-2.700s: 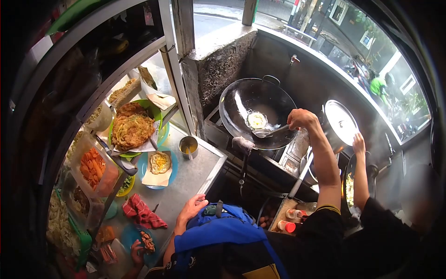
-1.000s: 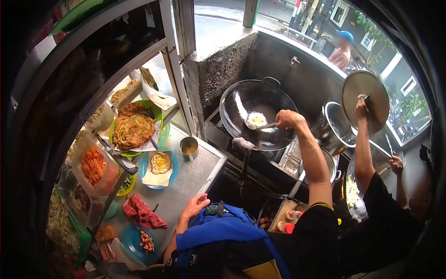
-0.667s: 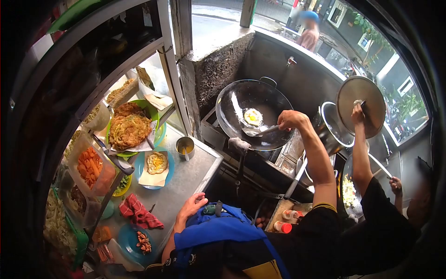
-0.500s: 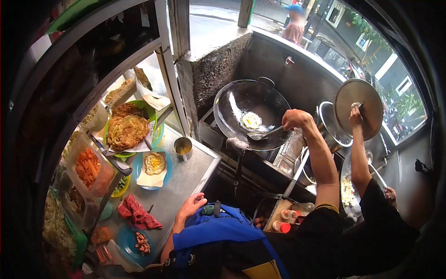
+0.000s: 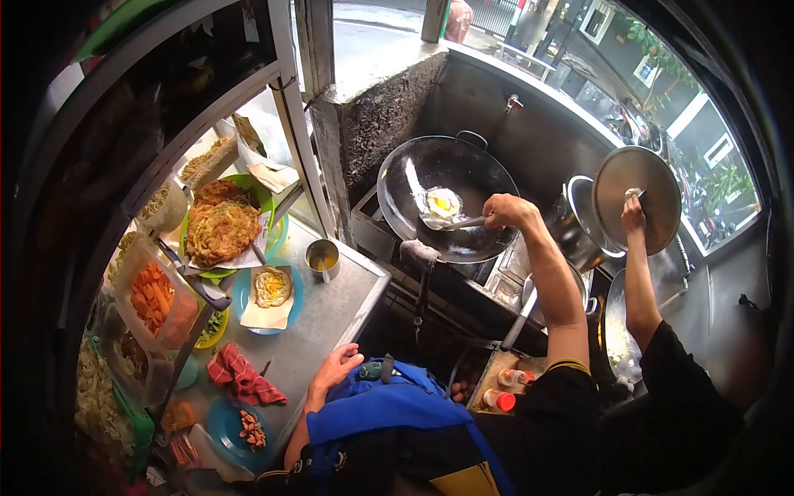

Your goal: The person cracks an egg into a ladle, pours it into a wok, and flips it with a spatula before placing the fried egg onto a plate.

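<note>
One fried egg (image 5: 443, 201), its yolk showing, lay in the left part of the wok (image 5: 488, 178), with the blade of a long-handled spatula (image 5: 466, 222) at its near edge. The right hand (image 5: 506, 211) was closed around the spatula's handle above the wok's right side, fingers wrapped and wrist bent over. The left hand (image 5: 337, 366) held nothing that could be seen; its fingers were loosely bent and a little apart, beside the counter's (image 5: 327, 318) edge and the blue bag (image 5: 397, 409). The work in hand looked like tending the egg as it fried, the white seemingly set enough to be worked loose. Whether the blade had got under the egg could not be told. Any lift from there called for a flat, low blade slid well beneath the white, since a steep push might tear it or break the yolk. On the counter, a second egg (image 5: 273, 287) sat on paper over a blue plate (image 5: 241, 293), between the metal cup (image 5: 322, 274) and the red cloth (image 5: 242, 378). At the right, a co-worker's hand (image 5: 633, 217) gripped a round lid (image 5: 614, 190), tilted up beside the tall pot (image 5: 572, 221).
</note>
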### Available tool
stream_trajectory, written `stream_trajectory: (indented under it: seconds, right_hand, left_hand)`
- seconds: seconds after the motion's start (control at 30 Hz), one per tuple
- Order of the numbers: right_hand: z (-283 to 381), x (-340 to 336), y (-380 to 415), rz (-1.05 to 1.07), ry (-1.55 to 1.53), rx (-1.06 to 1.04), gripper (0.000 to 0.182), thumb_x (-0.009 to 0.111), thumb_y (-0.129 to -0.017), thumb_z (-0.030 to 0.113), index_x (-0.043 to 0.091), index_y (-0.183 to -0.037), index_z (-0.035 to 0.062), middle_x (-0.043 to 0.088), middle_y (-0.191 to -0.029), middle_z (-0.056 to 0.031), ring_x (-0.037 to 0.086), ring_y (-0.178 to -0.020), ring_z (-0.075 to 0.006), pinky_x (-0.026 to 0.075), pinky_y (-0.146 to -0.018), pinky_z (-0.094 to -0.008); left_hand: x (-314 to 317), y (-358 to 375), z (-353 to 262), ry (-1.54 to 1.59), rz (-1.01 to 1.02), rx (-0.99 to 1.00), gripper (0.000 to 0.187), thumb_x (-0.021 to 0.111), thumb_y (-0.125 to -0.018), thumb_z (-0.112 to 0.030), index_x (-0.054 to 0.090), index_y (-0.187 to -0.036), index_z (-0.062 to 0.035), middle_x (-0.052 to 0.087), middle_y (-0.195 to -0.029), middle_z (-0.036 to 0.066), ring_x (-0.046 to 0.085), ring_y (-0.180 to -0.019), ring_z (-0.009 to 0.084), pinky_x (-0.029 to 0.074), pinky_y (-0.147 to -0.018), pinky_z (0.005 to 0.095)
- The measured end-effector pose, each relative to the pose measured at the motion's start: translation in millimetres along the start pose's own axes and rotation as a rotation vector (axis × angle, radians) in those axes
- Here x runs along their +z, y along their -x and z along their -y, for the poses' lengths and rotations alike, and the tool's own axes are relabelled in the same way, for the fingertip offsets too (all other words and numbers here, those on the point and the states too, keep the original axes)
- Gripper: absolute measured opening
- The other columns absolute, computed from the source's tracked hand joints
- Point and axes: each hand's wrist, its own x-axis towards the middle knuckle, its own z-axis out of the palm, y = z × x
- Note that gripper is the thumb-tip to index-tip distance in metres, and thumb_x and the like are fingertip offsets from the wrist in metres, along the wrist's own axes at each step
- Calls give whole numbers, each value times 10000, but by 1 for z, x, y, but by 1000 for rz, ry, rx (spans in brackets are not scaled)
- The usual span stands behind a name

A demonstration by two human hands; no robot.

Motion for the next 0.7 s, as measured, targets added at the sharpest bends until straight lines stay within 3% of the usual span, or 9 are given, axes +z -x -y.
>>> stream_trajectory:
  seconds: [0.33,0.53,0.7]
  right_hand:
    - [-14,-27,24,39,136,46,300,728,-696,168,748,-987,96,727,-767,-97,721,-735,-204,561,-690,-334]
    - [-5,-5,1,9,78,49,396,704,-719,168,706,-1097,48,730,-831,-129,715,-737,-221,569,-697,-341]
    - [0,-1,5,-5,22,20,390,704,-737,176,702,-1103,43,731,-868,-131,716,-752,-217,570,-712,-338]
  left_hand:
    - [3,-13,8,-16,6,6,588,715,-888,-319,536,-1345,5,618,-1261,185,633,-1104,250,498,-959,347]
    - [1,-12,11,-76,-21,-3,584,713,-890,-323,539,-1339,7,618,-1256,199,633,-1114,261,499,-961,351]
    - [2,-11,5,-48,-23,-8,575,713,-890,-323,547,-1329,8,620,-1252,202,631,-1122,263,498,-966,350]
